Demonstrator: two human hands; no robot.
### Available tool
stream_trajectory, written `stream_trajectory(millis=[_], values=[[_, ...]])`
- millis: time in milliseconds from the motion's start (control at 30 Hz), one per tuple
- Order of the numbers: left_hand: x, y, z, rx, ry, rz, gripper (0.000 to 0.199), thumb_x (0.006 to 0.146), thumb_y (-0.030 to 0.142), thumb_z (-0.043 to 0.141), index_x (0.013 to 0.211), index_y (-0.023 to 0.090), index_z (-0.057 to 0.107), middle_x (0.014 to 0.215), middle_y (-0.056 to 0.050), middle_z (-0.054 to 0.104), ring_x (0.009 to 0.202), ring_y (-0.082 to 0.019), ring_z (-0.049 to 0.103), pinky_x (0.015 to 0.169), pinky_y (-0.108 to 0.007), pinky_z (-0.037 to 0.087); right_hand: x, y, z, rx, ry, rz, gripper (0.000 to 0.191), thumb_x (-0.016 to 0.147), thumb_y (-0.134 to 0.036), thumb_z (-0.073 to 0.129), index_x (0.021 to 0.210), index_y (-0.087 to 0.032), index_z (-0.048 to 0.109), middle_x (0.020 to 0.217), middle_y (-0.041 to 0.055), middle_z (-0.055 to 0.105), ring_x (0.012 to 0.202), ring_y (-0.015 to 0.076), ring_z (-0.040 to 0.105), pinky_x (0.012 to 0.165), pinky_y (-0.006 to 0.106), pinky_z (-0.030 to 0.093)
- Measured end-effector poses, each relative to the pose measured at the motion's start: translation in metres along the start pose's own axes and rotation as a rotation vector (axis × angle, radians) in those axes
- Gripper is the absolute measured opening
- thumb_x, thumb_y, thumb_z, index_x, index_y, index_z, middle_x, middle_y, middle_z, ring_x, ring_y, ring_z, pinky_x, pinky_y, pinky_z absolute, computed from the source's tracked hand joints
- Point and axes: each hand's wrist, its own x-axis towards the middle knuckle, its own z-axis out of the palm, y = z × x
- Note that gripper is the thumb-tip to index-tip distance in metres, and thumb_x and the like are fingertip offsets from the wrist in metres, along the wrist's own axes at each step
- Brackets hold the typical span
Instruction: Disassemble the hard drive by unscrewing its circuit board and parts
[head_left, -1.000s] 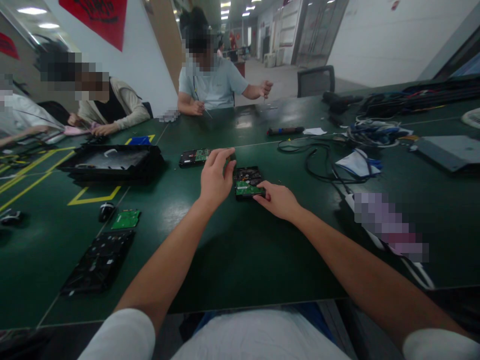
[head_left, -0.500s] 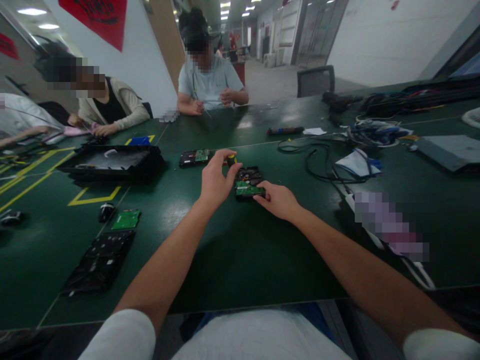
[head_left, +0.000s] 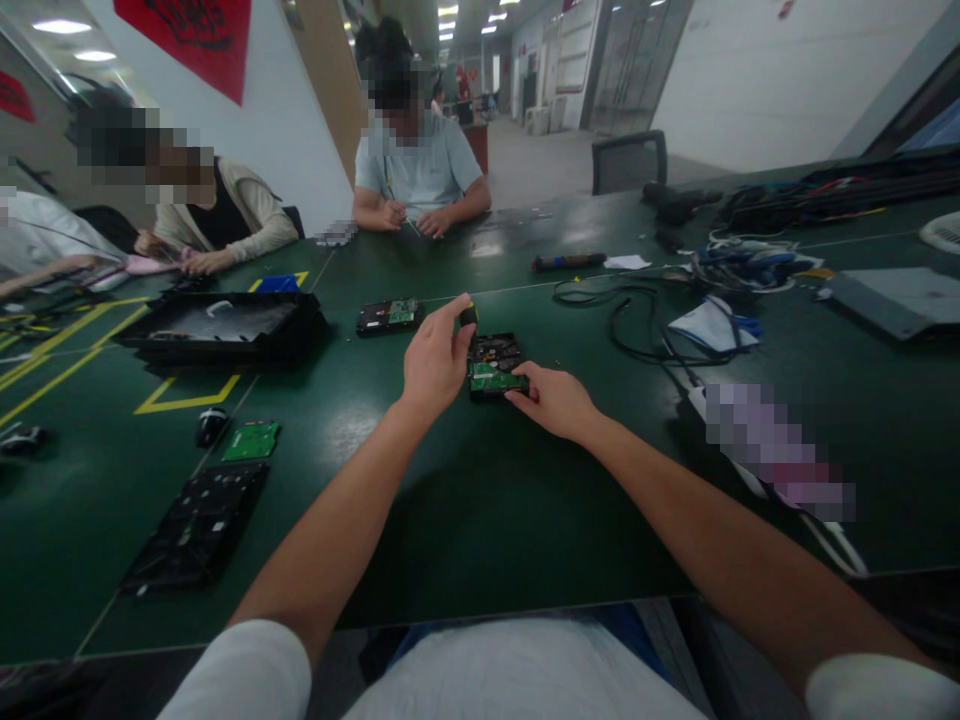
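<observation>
Straight ahead on the green table lies a hard drive (head_left: 496,352), its green circuit board (head_left: 495,377) facing up along the near side. My right hand (head_left: 551,398) pinches the drive's right near corner between thumb and fingers. Above the drive's left side, my left hand (head_left: 435,355) is closed around a small screwdriver (head_left: 469,315) with a black and yellow handle; its shaft and tip are mostly hidden. Just beyond my left hand rests a second hard drive (head_left: 388,316), also with a green board.
Left of my arm lie a loose green circuit board (head_left: 252,440), black drives (head_left: 196,525) and a black tray (head_left: 225,325). To the right are cables (head_left: 645,320), a power strip (head_left: 739,460) and a grey metal case (head_left: 892,300). Across the table sits a co-worker (head_left: 420,175).
The screwdriver handle has turned slightly in my left fingers, showing less yellow. My right hand keeps its place on the drive. The co-worker opposite has lowered one hand to the table.
</observation>
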Motion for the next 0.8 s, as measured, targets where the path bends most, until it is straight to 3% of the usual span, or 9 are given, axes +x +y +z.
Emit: stream_trajectory(millis=[167,333,533,700,800], values=[[0.0005,0.0004,0.0001,-0.035,0.001,-0.072,0.042,0.099,0.03,0.073,0.136,0.023,0.054,0.134,-0.011,0.071,0.117,-0.025,0.072,0.101,-0.042,0.059,0.0006,0.0005,0.0005,-0.012,-0.005,0.005,0.034,0.102,-0.038,0.066,0.13,-0.019,0.064,0.089,0.0034,0.077,0.08,0.0212,0.069,0.067,0.031,0.038],[0.0024,0.0014,-0.0025,0.009,0.015,-0.021,0.033,0.101,0.019,0.064,0.134,0.023,0.059,0.133,-0.011,0.069,0.123,-0.025,0.067,0.103,-0.041,0.059,0.0006,0.0021,0.002,-0.009,0.007,-0.009,0.033,0.102,-0.039,0.066,0.129,-0.02,0.064,0.088,0.0029,0.076,0.079,0.0204,0.069,0.066,0.031,0.037],[0.0034,0.0055,-0.0047,0.078,-0.039,0.012,0.042,0.102,0.01,0.051,0.14,0.024,0.061,0.14,-0.01,0.069,0.133,-0.025,0.064,0.116,-0.043,0.052,0.0007,0.0031,0.0036,-0.009,0.014,0.003,0.031,0.102,-0.039,0.067,0.127,-0.021,0.064,0.086,0.0022,0.076,0.078,0.0206,0.069,0.065,0.03,0.036],[0.0011,0.0057,-0.0022,0.063,-0.098,-0.02,0.049,0.102,0.024,0.064,0.149,0.022,0.051,0.149,-0.014,0.065,0.133,-0.027,0.067,0.113,-0.045,0.054,0.0005,0.0024,0.0028,-0.012,0.009,-0.001,0.032,0.102,-0.04,0.065,0.128,-0.021,0.064,0.088,0.0028,0.076,0.078,0.0205,0.068,0.067,0.03,0.038],[0.0009,0.004,-0.0022,0.032,-0.086,-0.062,0.052,0.098,0.028,0.072,0.145,0.023,0.051,0.144,-0.013,0.067,0.126,-0.028,0.069,0.107,-0.045,0.057,0.0004,0.0014,0.0016,-0.016,0.0,0.001,0.033,0.103,-0.041,0.064,0.128,-0.021,0.064,0.088,0.0031,0.076,0.077,0.0205,0.068,0.066,0.031,0.037]])
